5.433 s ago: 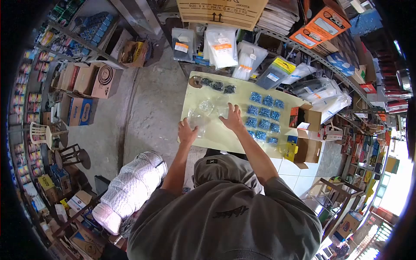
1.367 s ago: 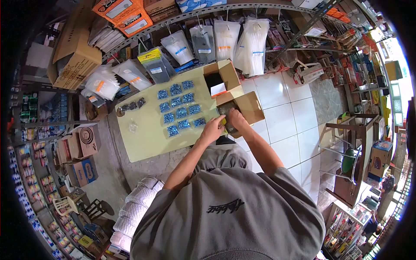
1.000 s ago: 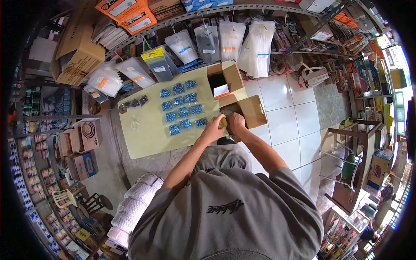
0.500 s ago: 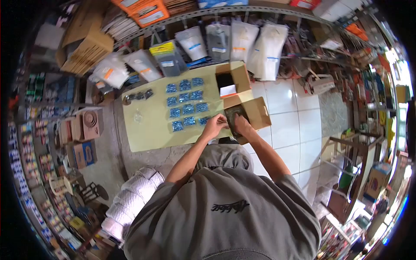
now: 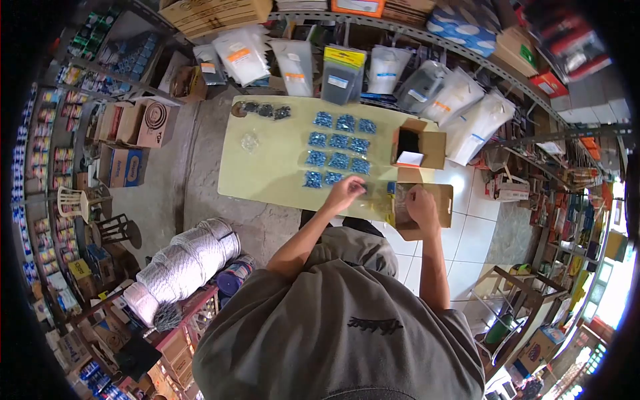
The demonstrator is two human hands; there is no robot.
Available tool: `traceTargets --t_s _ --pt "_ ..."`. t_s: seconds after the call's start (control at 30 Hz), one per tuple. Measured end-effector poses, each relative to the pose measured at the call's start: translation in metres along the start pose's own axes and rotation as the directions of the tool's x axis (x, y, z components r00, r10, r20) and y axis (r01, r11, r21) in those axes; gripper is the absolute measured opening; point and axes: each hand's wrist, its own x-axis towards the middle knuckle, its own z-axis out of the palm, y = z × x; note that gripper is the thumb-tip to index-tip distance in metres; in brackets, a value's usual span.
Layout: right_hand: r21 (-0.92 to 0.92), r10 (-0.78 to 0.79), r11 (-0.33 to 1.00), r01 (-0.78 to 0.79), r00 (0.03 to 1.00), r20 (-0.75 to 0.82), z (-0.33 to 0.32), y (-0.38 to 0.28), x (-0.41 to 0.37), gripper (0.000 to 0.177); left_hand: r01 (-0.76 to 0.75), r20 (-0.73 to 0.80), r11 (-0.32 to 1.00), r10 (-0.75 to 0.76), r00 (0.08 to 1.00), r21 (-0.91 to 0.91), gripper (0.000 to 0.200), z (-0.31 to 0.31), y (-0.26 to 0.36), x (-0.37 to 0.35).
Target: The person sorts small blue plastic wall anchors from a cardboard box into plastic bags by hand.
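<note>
My left hand (image 5: 345, 194) is over the front edge of the pale yellow table (image 5: 267, 180), its fingers pinched together beside the nearest row of packets. What lies between those fingertips is too small to make out. My right hand (image 5: 424, 208) is curled over an open cardboard box (image 5: 437, 195) at the table's right end, fingertips above its inside. Clear packets of small blue pieces (image 5: 339, 141) lie in rows left of the boxes. Behind the near box stands a second open box (image 5: 435, 148), dark inside with a white flap.
Several packets of dark pieces (image 5: 265, 111) and a clear packet (image 5: 250, 142) lie on the table's left part. Hanging plastic bags (image 5: 343, 77) line the shelf behind. A big roll of white rope (image 5: 190, 259) is at lower left; white floor tiles (image 5: 480, 193) lie right.
The view has turned, so the table sits further right. My hands have moved apart: the right has risen from inside the near box towards its right side, while the left stays near the packets.
</note>
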Motion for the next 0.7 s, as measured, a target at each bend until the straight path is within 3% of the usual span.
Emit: traceTargets --t_s 0.07,0.13,0.2,0.27,0.3,0.37,0.47,0.6,0.67,0.7 --pt "0.082 0.071 0.994 -0.069 0.997 -0.014 -0.026 -0.050 0.003 0.016 -0.024 -0.267 0.999 0.015 0.964 -0.030 0.023 -0.048 -0.025 0.002" --pt "0.095 0.045 0.995 -0.044 0.999 -0.007 -0.029 -0.094 0.009 0.014 0.088 -0.456 0.995 -0.100 0.884 -0.046 0.024 -0.109 -0.038 -0.001" --pt "0.146 0.028 0.989 -0.030 0.999 0.019 -0.017 -0.131 0.015 0.015 0.011 -0.654 0.996 0.048 0.755 0.086 0.029 -0.172 -0.059 -0.004" --pt "0.157 0.014 0.987 -0.020 0.999 0.040 0.007 -0.163 0.023 0.018 0.195 -0.757 0.979 -0.084 0.649 0.059 0.041 -0.236 -0.081 -0.006" --pt "0.201 -0.025 0.979 0.013 0.998 0.057 0.018 -0.177 0.026 0.019 0.192 -0.754 0.980 -0.087 0.651 0.052 0.041 -0.262 -0.085 -0.006" --pt "0.230 -0.107 0.969 0.092 0.993 0.051 0.041 -0.205 0.030 0.021 0.400 -0.856 0.883 0.004 0.517 0.246 0.051 -0.298 -0.090 -0.002" --pt "0.285 -0.098 0.956 0.062 0.988 0.116 0.059 -0.242 0.028 0.021 0.488 -0.803 0.819 -0.057 0.593 0.303 0.059 -0.325 -0.088 0.005" --pt "0.299 -0.079 0.953 0.039 0.989 0.124 0.068 -0.264 0.024 0.022 0.469 -0.715 0.779 -0.039 0.698 0.415 0.056 -0.349 -0.125 0.021" --pt "0.292 -0.058 0.956 0.018 0.990 0.129 0.073 -0.267 0.025 0.023 0.283 -0.613 0.884 0.005 0.790 0.371 0.048 -0.355 -0.128 0.023" --pt "0.287 -0.044 0.958 0.003 0.990 0.136 0.076 -0.268 0.025 0.025 0.280 -0.608 0.885 0.005 0.794 0.372 0.048 -0.354 -0.130 0.024"
